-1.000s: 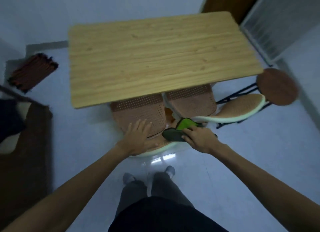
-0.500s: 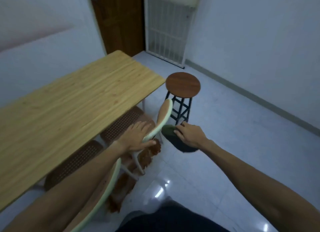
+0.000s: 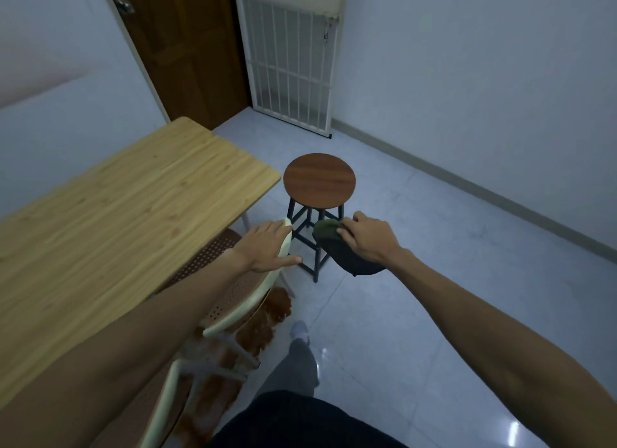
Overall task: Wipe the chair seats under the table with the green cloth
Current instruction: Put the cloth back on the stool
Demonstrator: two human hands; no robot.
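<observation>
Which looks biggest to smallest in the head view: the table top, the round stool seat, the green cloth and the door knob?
1. Table top, largest by far.
2. Stool seat.
3. Green cloth, held in the right hand, partly hidden, and nearer the camera, so only roughly ranked.
4. Door knob, smallest.

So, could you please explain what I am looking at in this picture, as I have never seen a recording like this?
There is no machine here. The one camera is worn on a person's head and looks forward and down, so both bare arms reach into view. The left hand rests on the pale top edge of a chair pushed under the wooden table; nothing lies on the tabletop. The right hand grips the green cloth, which hangs clear of everything. Behind the hands stands a round stool.
</observation>
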